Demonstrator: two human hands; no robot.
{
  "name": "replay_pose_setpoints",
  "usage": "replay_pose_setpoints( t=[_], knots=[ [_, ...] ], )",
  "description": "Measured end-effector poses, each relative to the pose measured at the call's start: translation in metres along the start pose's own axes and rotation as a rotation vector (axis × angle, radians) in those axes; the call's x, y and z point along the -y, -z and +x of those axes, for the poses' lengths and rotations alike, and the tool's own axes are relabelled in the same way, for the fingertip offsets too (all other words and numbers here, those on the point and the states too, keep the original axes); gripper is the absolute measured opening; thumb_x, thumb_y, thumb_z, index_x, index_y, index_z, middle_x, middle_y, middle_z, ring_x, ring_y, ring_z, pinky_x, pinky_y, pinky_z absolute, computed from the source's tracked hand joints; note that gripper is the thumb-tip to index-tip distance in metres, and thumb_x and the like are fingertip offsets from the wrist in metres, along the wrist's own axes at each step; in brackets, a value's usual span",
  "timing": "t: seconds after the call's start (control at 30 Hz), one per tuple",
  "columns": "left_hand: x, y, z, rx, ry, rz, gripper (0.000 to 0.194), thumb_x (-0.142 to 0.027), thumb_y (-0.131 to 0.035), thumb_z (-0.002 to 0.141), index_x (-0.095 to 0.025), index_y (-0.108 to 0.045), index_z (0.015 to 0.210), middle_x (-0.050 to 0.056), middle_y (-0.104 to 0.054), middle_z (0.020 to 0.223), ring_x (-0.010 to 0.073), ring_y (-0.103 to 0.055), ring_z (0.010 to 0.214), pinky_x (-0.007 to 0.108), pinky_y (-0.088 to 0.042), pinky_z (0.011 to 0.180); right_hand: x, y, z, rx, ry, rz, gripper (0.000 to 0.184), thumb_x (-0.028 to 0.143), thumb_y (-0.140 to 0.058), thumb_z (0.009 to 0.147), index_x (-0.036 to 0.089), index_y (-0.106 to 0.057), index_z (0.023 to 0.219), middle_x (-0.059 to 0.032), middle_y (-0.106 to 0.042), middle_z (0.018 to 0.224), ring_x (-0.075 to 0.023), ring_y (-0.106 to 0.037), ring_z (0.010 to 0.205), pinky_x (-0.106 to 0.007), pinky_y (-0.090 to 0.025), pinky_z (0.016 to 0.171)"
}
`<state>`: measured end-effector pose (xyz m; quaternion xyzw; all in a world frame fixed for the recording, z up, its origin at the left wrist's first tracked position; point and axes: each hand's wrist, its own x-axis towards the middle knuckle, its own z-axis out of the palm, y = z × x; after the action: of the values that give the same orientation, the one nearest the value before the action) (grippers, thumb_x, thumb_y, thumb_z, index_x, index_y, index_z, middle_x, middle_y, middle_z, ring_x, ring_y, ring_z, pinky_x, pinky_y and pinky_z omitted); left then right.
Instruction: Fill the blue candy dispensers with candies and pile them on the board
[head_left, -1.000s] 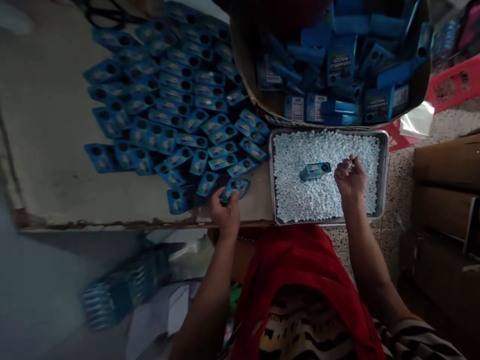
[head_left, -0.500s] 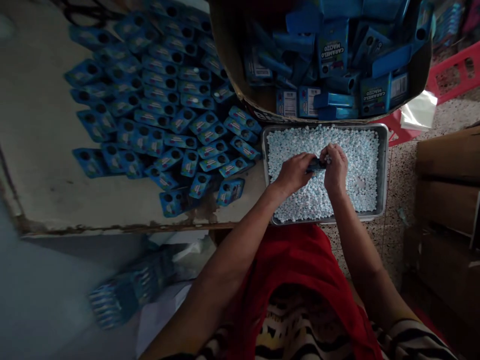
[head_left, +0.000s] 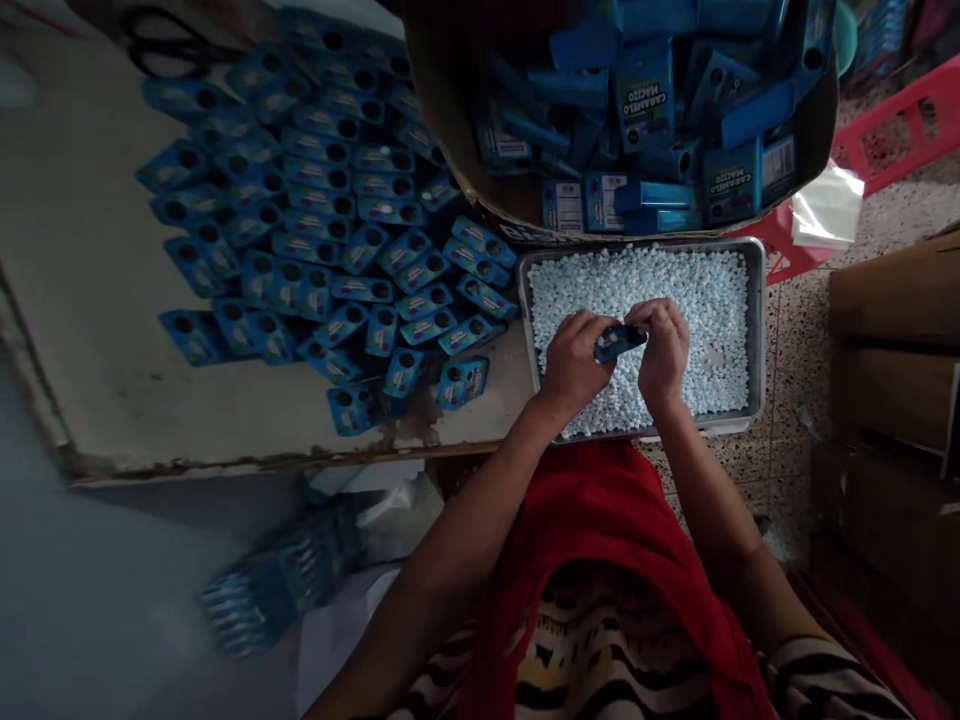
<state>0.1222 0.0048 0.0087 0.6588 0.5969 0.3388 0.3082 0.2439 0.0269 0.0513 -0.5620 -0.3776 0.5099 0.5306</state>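
My left hand grips a small blue candy box by its left end, holding it tilted above the tray. Pale spots show on the box's upper face, too small to make out. At the box's right end is my right hand, its fingers curled together; whatever lies inside them is hidden. Below both hands is a metal tray filled with small white and pale blue candies.
Blue boxes stand in rows across the table on the left. A large carton of more boxes borders the tray's far side. Black scissors lie at the back left. Brown cartons are stacked at right.
The blue box has come further into view and tilted between my hands. My right hand's fingers have turned over toward its end, and the white candies seen in them no longer show.
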Motion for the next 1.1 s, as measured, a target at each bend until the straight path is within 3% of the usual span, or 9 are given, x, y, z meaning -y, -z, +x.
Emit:
replay_pose_setpoints(
  t=[0.17,0.3,0.43,0.53,0.6,0.7,0.83,0.93,1.1],
  knots=[
    [0.006,-0.008,-0.001,-0.037,0.049,0.023,0.015,-0.014,-0.070,0.088,-0.022,-0.069,0.100,0.006,-0.073,0.098,0.0256,-0.068,0.097,0.039,-0.055,0.090,-0.007,-0.007,-0.016,0.121,0.107,-0.178,0.039,0.062,-0.052,0.105,0.031,-0.073,0.114,-0.0048,-0.071,0.120,-0.0212,-0.065,0.120,-0.039,-0.050,0.114],
    [0.022,0.000,0.003,-0.073,0.147,0.008,0.026,-0.013,-0.078,0.081,-0.022,-0.070,0.103,0.005,-0.075,0.103,0.0253,-0.070,0.101,0.037,-0.056,0.090,-0.018,0.011,-0.013,0.171,0.237,-0.373,0.043,0.059,-0.046,0.108,0.031,-0.066,0.135,-0.0083,-0.063,0.152,-0.0255,-0.055,0.149,-0.051,-0.039,0.130],
    [0.041,0.021,0.005,-0.074,0.186,-0.078,0.039,-0.004,-0.083,0.074,-0.023,-0.071,0.106,0.003,-0.076,0.109,0.0242,-0.072,0.107,0.036,-0.058,0.095,-0.059,0.043,0.003,0.073,0.206,-0.783,0.043,0.055,-0.046,0.108,0.026,-0.066,0.135,-0.0135,-0.063,0.149,-0.0294,-0.054,0.147,-0.056,-0.040,0.127],
    [0.053,0.034,0.002,-0.058,0.230,-0.154,0.041,-0.005,-0.085,0.074,-0.024,-0.071,0.108,0.002,-0.077,0.112,0.0238,-0.073,0.108,0.037,-0.060,0.098,-0.100,0.049,0.009,0.191,0.135,-1.035,0.056,0.060,-0.059,0.101,0.022,-0.064,0.141,-0.0199,-0.056,0.156,-0.0361,-0.049,0.150,-0.058,-0.040,0.125],
    [0.057,0.039,-0.001,-0.019,0.260,-0.196,0.041,-0.009,-0.085,0.075,-0.024,-0.072,0.110,0.001,-0.078,0.114,0.0237,-0.075,0.107,0.037,-0.061,0.098,-0.118,0.046,0.013,0.227,0.064,-1.085,0.049,0.057,-0.064,0.098,0.021,-0.070,0.131,-0.0202,-0.060,0.149,-0.0351,-0.056,0.138,-0.053,-0.046,0.117],
    [0.058,0.041,-0.002,0.028,0.290,-0.165,0.043,-0.012,-0.087,0.073,-0.024,-0.072,0.112,0.002,-0.079,0.114,0.0247,-0.076,0.106,0.037,-0.061,0.096,-0.123,0.043,0.028,0.077,-0.139,-0.845,0.031,0.053,-0.064,0.095,0.022,-0.069,0.092,-0.0105,-0.071,0.105,-0.0238,-0.066,0.098,-0.036,-0.055,0.087],
    [0.046,0.038,0.005,0.087,0.235,-0.005,0.042,-0.006,-0.084,0.070,-0.023,-0.074,0.107,0.004,-0.080,0.111,0.0275,-0.074,0.110,0.040,-0.058,0.100,-0.090,0.045,0.045,-0.052,-0.412,-0.014,0.040,0.061,-0.067,0.086,0.026,-0.054,0.076,0.0009,-0.058,0.074,-0.0138,-0.051,0.065,-0.025,-0.039,0.055],
    [0.032,0.034,0.015,0.151,0.190,0.073,0.040,-0.003,-0.079,0.070,-0.023,-0.074,0.104,0.004,-0.080,0.110,0.0282,-0.074,0.110,0.040,-0.057,0.100,-0.052,0.036,0.041,0.039,-0.419,0.396,0.040,0.060,-0.071,0.083,0.026,-0.051,0.074,0.0024,-0.054,0.070,-0.0119,-0.046,0.059,-0.026,-0.038,0.052],
    [0.011,0.032,0.026,0.251,0.139,0.118,0.040,0.001,-0.073,0.071,-0.022,-0.073,0.103,0.004,-0.079,0.109,0.0284,-0.072,0.110,0.041,-0.055,0.101,-0.009,0.007,0.025,0.107,-0.218,0.418,0.042,0.059,-0.060,0.092,0.026,-0.047,0.070,0.0012,-0.048,0.070,-0.0152,-0.051,0.065,-0.033,-0.050,0.068]
  ],
)
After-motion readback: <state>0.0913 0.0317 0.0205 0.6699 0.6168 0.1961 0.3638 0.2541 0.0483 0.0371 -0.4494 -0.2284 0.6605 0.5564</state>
